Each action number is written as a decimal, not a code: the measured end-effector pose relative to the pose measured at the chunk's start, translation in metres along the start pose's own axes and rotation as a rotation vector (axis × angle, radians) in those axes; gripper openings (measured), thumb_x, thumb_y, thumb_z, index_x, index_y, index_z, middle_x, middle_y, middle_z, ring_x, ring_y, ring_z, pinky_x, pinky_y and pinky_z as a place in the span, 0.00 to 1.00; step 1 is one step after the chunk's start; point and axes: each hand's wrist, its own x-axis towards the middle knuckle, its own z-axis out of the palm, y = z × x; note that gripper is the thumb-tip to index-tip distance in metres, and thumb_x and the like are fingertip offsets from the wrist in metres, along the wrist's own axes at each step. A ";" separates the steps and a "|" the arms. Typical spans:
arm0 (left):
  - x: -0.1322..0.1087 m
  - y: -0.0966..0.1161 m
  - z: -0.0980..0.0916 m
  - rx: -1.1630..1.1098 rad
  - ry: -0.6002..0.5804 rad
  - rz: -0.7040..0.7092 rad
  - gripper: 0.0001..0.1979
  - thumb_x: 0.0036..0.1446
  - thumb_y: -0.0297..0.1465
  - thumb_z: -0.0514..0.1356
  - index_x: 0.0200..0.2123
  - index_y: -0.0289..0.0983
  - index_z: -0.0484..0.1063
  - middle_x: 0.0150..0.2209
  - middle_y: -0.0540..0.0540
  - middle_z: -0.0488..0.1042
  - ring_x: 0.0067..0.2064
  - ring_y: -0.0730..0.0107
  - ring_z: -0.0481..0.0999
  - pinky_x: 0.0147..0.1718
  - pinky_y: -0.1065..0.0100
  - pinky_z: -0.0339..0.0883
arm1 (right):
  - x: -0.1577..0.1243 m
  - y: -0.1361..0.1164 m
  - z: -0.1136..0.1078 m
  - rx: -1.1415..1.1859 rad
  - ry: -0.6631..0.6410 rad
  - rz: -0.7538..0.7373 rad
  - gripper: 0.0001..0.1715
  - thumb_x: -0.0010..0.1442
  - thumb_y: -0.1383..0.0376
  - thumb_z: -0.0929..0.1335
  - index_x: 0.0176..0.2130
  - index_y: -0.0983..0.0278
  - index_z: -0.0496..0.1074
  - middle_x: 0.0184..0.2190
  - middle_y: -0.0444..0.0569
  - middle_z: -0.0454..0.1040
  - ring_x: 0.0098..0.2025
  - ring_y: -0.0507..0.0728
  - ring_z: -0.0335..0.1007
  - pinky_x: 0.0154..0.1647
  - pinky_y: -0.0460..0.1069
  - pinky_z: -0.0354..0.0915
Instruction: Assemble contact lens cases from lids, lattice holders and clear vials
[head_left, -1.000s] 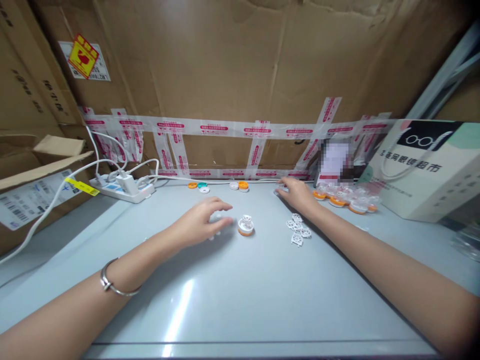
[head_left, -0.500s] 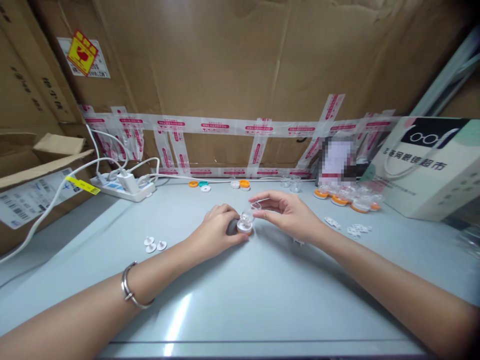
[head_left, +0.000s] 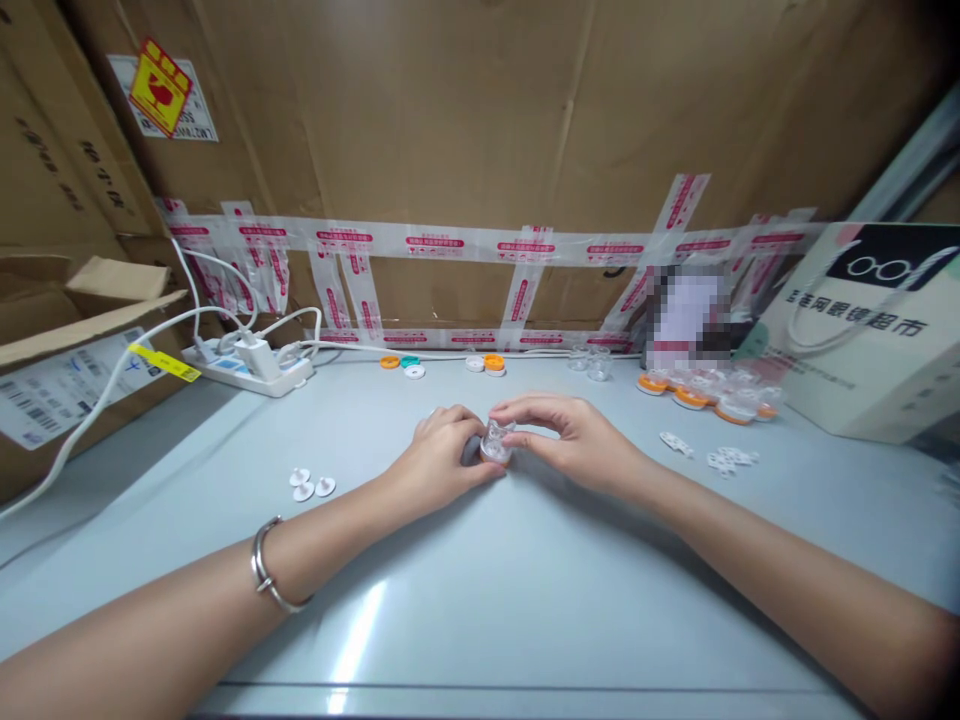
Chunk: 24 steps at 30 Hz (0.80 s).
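My left hand [head_left: 439,462] and my right hand [head_left: 566,440] meet at the middle of the pale table [head_left: 480,600]. Both pinch one small round piece [head_left: 496,442] with an orange base and a clear plastic cap on top. My left fingers grip its base from the left, and my right fingers press on the clear cap from above and the right. A metal bracelet [head_left: 270,585] sits on my left wrist. Three small white discs [head_left: 311,487] lie to the left of my left hand.
White spoked inserts [head_left: 720,458] lie to the right. Assembled orange-based pieces [head_left: 709,395] cluster at the back right, beside a paper bag [head_left: 870,330]. Loose caps [head_left: 484,364] and clear cups [head_left: 591,364] line the cardboard wall. A power strip [head_left: 251,368] with cables sits back left.
My right hand came back from the far right with a clear cap and brought it down onto the orange base. My left hand closed on the base. The view shifted slightly.
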 end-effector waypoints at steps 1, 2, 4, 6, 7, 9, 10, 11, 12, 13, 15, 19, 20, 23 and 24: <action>0.000 0.000 0.000 -0.005 -0.005 -0.005 0.13 0.50 0.40 0.60 0.37 0.39 0.72 0.41 0.45 0.69 0.45 0.59 0.66 0.47 0.58 0.59 | 0.000 0.001 0.000 -0.006 -0.002 -0.004 0.09 0.53 0.66 0.68 0.37 0.60 0.75 0.42 0.46 0.75 0.47 0.56 0.70 0.51 0.52 0.63; 0.000 0.000 0.000 -0.011 -0.008 -0.009 0.13 0.50 0.40 0.60 0.37 0.39 0.72 0.41 0.45 0.69 0.45 0.59 0.66 0.47 0.58 0.59 | 0.000 0.002 0.000 -0.011 -0.004 -0.008 0.09 0.54 0.66 0.68 0.37 0.60 0.75 0.42 0.46 0.75 0.47 0.56 0.70 0.51 0.52 0.63; 0.001 0.000 0.000 -0.025 -0.010 -0.019 0.14 0.50 0.40 0.61 0.38 0.39 0.72 0.41 0.45 0.69 0.46 0.59 0.67 0.47 0.58 0.59 | 0.000 0.003 0.000 -0.024 -0.009 -0.019 0.09 0.54 0.66 0.67 0.37 0.60 0.75 0.42 0.46 0.75 0.46 0.56 0.70 0.51 0.52 0.63; 0.001 0.000 0.000 -0.039 -0.013 -0.026 0.15 0.50 0.40 0.61 0.39 0.40 0.72 0.42 0.46 0.69 0.46 0.59 0.66 0.47 0.59 0.59 | -0.001 0.003 0.000 -0.039 -0.017 -0.030 0.10 0.54 0.66 0.67 0.38 0.59 0.75 0.42 0.46 0.75 0.46 0.55 0.70 0.50 0.52 0.63; 0.001 0.000 0.000 -0.045 -0.015 -0.029 0.15 0.50 0.40 0.61 0.39 0.40 0.72 0.42 0.46 0.69 0.47 0.59 0.66 0.47 0.59 0.59 | -0.001 0.002 0.001 -0.045 -0.021 -0.036 0.10 0.54 0.66 0.67 0.38 0.59 0.75 0.42 0.46 0.75 0.45 0.55 0.70 0.50 0.52 0.63; 0.002 0.000 0.000 -0.050 -0.018 -0.031 0.15 0.50 0.39 0.61 0.40 0.40 0.72 0.43 0.46 0.69 0.47 0.60 0.67 0.47 0.59 0.59 | -0.001 0.002 0.001 -0.051 -0.029 -0.044 0.10 0.54 0.67 0.67 0.38 0.60 0.75 0.42 0.46 0.74 0.45 0.54 0.70 0.50 0.51 0.63; 0.002 0.000 0.001 -0.050 -0.017 -0.033 0.14 0.50 0.39 0.61 0.40 0.40 0.72 0.43 0.46 0.69 0.47 0.60 0.67 0.47 0.60 0.59 | -0.002 0.002 0.001 -0.050 -0.030 -0.046 0.10 0.55 0.67 0.67 0.38 0.60 0.75 0.42 0.46 0.74 0.45 0.54 0.70 0.50 0.51 0.63; 0.002 0.000 0.001 -0.048 -0.016 -0.035 0.14 0.50 0.39 0.61 0.39 0.40 0.72 0.43 0.46 0.69 0.47 0.60 0.67 0.47 0.60 0.59 | -0.002 0.002 0.001 -0.047 -0.030 -0.046 0.10 0.55 0.67 0.67 0.39 0.60 0.75 0.42 0.46 0.74 0.45 0.54 0.70 0.50 0.51 0.63; 0.002 0.000 0.001 -0.045 -0.014 -0.036 0.14 0.50 0.39 0.61 0.39 0.40 0.72 0.43 0.46 0.70 0.47 0.60 0.67 0.47 0.60 0.59 | -0.002 0.003 0.002 -0.042 -0.030 -0.046 0.10 0.54 0.67 0.67 0.39 0.60 0.75 0.42 0.46 0.74 0.45 0.54 0.70 0.50 0.51 0.63; 0.002 0.000 0.001 -0.041 -0.011 -0.036 0.14 0.50 0.39 0.61 0.39 0.40 0.72 0.43 0.46 0.70 0.47 0.59 0.67 0.47 0.60 0.59 | -0.002 0.004 0.002 -0.032 -0.027 -0.046 0.10 0.54 0.67 0.67 0.39 0.60 0.75 0.42 0.46 0.74 0.44 0.54 0.70 0.50 0.51 0.63; 0.002 0.000 0.001 -0.037 0.001 -0.031 0.14 0.50 0.39 0.61 0.39 0.40 0.73 0.42 0.45 0.70 0.47 0.59 0.67 0.47 0.60 0.60 | -0.003 0.007 0.004 -0.008 -0.017 -0.046 0.10 0.54 0.67 0.67 0.39 0.60 0.74 0.41 0.47 0.74 0.44 0.54 0.70 0.49 0.51 0.65; 0.001 -0.002 0.003 -0.047 0.027 -0.014 0.13 0.51 0.39 0.60 0.38 0.40 0.74 0.42 0.46 0.71 0.45 0.61 0.69 0.46 0.61 0.61 | -0.005 0.014 0.009 0.045 0.041 -0.032 0.08 0.54 0.64 0.68 0.36 0.63 0.74 0.38 0.49 0.73 0.41 0.54 0.71 0.45 0.52 0.69; 0.001 -0.002 0.003 -0.049 0.027 -0.010 0.13 0.51 0.39 0.60 0.38 0.40 0.74 0.42 0.46 0.71 0.45 0.61 0.69 0.46 0.61 0.61 | -0.006 0.014 0.011 0.048 0.057 -0.035 0.08 0.54 0.64 0.68 0.36 0.63 0.73 0.38 0.49 0.73 0.41 0.54 0.71 0.44 0.52 0.69; 0.001 -0.001 0.003 -0.042 0.026 0.000 0.13 0.51 0.39 0.60 0.39 0.40 0.74 0.42 0.46 0.72 0.45 0.61 0.69 0.46 0.61 0.61 | -0.010 0.014 0.014 -0.016 0.094 -0.091 0.08 0.55 0.65 0.67 0.36 0.63 0.73 0.37 0.50 0.72 0.41 0.55 0.71 0.45 0.52 0.68; 0.001 -0.001 0.002 -0.035 0.024 0.004 0.13 0.51 0.39 0.60 0.39 0.40 0.74 0.42 0.46 0.72 0.45 0.61 0.68 0.46 0.60 0.61 | -0.011 0.013 0.015 -0.059 0.101 -0.114 0.07 0.55 0.65 0.67 0.37 0.62 0.73 0.37 0.50 0.72 0.41 0.55 0.70 0.45 0.53 0.68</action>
